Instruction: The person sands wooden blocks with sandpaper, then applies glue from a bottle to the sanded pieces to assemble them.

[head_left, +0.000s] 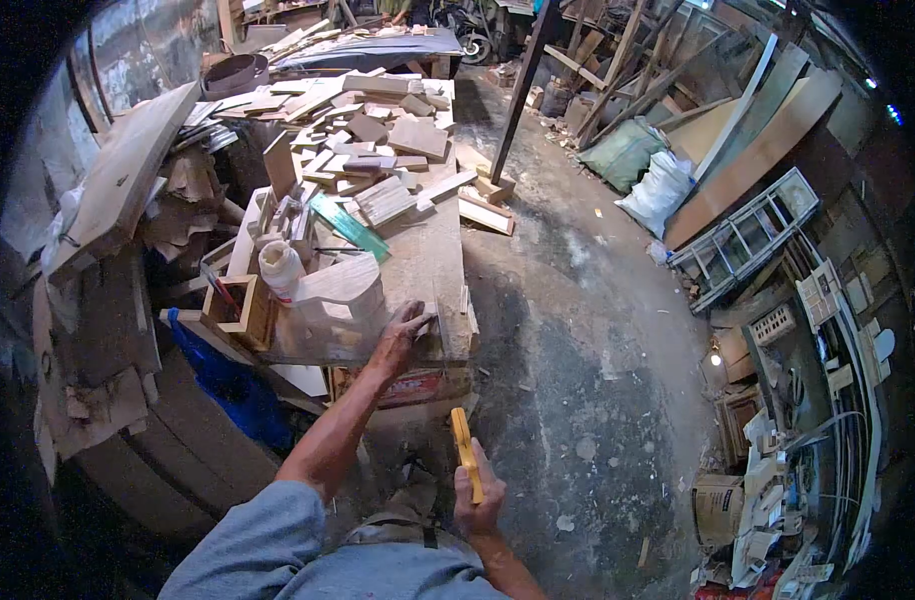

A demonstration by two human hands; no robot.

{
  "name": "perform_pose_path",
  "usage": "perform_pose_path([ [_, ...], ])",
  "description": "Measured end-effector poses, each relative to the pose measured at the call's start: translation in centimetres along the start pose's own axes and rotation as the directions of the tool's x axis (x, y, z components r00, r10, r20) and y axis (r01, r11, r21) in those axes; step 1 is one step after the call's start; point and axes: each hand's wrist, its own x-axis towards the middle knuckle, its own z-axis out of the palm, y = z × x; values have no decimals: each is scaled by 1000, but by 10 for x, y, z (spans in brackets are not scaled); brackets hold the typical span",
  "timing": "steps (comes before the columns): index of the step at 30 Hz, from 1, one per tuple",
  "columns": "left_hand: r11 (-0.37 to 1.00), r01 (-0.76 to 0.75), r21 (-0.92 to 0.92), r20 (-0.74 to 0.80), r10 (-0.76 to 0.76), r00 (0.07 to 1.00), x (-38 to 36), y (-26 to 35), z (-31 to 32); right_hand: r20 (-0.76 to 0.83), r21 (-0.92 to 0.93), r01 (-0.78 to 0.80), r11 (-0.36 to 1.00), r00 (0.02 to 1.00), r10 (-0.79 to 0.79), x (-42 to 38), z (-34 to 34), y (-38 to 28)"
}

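My left hand point(406, 335) is at the near right corner of the wooden workbench point(418, 270), its fingers bent at a thin pale strip; whether they grip it is too small to tell. Lower down, beyond the bench edge, my right hand point(481, 490) holds a yellow object point(466, 450), long and narrow, pointing upward. A curved pale wood piece point(343, 295) lies just left of my left hand. Beside it stand a white bottle point(281, 270) and a square wooden box point(240, 312) with pens in it. A green translucent strip point(350, 228) rests farther back.
Many wood offcuts point(378, 130) are heaped over the far bench. A dark post point(523, 95) rises right of it. White sack point(658, 190), metal ladder point(748, 235) and leaning boards line the right side. A blue bag point(223, 385) hangs at the bench's left.
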Motion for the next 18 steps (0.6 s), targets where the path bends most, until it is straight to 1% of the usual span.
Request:
perform_pose_path([
  [3, 988, 12, -154, -32, -17, 999, 0, -13, 7, -8, 45, -27, 999, 1000, 27, 6, 0, -4],
  [6, 999, -31, 41, -7, 31, 999, 2, -6, 2, -45, 81, -37, 996, 998, 40, -6, 3, 2],
  [9, 996, 7, 92, -1, -7, 1000, 1, 8, -1, 1, 34, -19, 999, 1000, 19, 3, 3, 1],
  [12, 998, -8, 64, -56, 12, 998, -1, -1, 5, -13, 33, -8, 999, 1000, 9, -3, 5, 4],
  [15, 993, -61, 96, -47, 66, 997, 0, -17, 9, -39, -36, 59, 998, 997, -61, -8, 9, 13],
  [16, 991, 51, -127, -71, -61, 996, 0, -26, 15, -32, -35, 51, 998, 998, -53, -7, 10, 10],
  [17, 925, 154, -347, -66, -188, 980, 2, -33, 24, -26, -36, 44, 998, 999, -45, -3, 11, 5],
  [18, 923, 152, -354, -67, -187, 980, 1, -31, 24, -20, -38, 38, 999, 999, -39, -1, 10, 2],
])
